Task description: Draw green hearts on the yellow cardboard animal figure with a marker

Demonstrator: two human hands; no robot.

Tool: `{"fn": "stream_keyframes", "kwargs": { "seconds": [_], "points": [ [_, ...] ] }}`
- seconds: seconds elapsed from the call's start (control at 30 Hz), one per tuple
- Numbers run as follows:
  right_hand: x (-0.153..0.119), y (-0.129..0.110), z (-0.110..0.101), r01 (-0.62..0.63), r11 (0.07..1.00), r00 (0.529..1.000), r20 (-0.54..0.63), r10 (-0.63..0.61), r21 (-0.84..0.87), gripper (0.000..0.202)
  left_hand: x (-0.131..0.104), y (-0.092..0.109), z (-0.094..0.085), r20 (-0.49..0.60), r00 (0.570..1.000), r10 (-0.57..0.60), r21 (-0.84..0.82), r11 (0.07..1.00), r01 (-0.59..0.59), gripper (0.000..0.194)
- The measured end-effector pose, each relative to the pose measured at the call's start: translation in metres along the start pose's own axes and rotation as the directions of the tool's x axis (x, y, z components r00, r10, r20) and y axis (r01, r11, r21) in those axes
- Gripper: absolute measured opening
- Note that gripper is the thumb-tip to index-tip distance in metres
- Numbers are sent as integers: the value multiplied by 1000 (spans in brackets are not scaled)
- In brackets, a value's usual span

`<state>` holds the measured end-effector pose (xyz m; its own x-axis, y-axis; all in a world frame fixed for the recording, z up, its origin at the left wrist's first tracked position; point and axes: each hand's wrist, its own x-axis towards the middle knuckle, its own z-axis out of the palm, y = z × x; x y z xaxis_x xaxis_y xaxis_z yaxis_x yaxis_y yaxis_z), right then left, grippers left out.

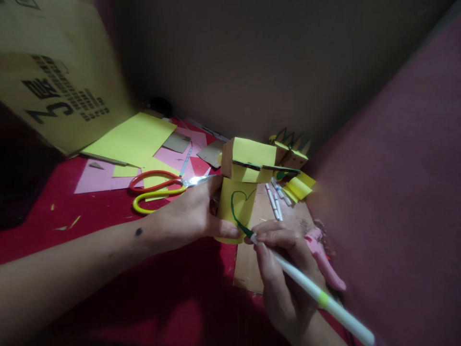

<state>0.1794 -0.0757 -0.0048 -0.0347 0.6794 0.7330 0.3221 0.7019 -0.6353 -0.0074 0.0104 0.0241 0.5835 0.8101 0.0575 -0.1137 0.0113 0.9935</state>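
My left hand [194, 206] grips a yellow paper cylinder [242, 192] from its left side, the thumb pressed along its lower front. A box-like yellow paper piece [254, 156] sits on top of the cylinder, with a dark green strip across its front edge. On the cylinder's front is a heart outline, drawn dark green along its left side and thin on the right. Pinched in my right hand [288, 264] is a white marker pen [309, 283] with a yellow-green band. Its dark green tip touches the lower part of the heart.
Scissors [162, 185] with red and yellow handles lie left of my left hand. Behind them are yellow paper sheets [133, 137] and pink paper. A cardboard box [65, 72] stands back left. Several markers [275, 199] lie on a wooden board [248, 274]; a pink glue gun [326, 264] is at right.
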Motion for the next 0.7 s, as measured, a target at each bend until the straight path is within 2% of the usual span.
{"fn": "stream_keyframes", "kwargs": {
  "seconds": [0.33, 0.57, 0.7],
  "points": [
    [-1, 1, -1, -8, 1000, 1000, -8, 8, -22, 23, 3, -4, -3, 22, 999, 28, 7, 1000, -28, 71],
    [0, -1, -2, -28, 999, 1000, -14, 27, -17, 21, 1, -2, -4, -12, 1000, 28, 59, 998, -27, 70],
    [2, -2, -1, -14, 1000, 999, -49, 13, -11, 19, 1, 0, -2, -2, 1000, 22, 47, 999, -22, 73]
  ]
}}
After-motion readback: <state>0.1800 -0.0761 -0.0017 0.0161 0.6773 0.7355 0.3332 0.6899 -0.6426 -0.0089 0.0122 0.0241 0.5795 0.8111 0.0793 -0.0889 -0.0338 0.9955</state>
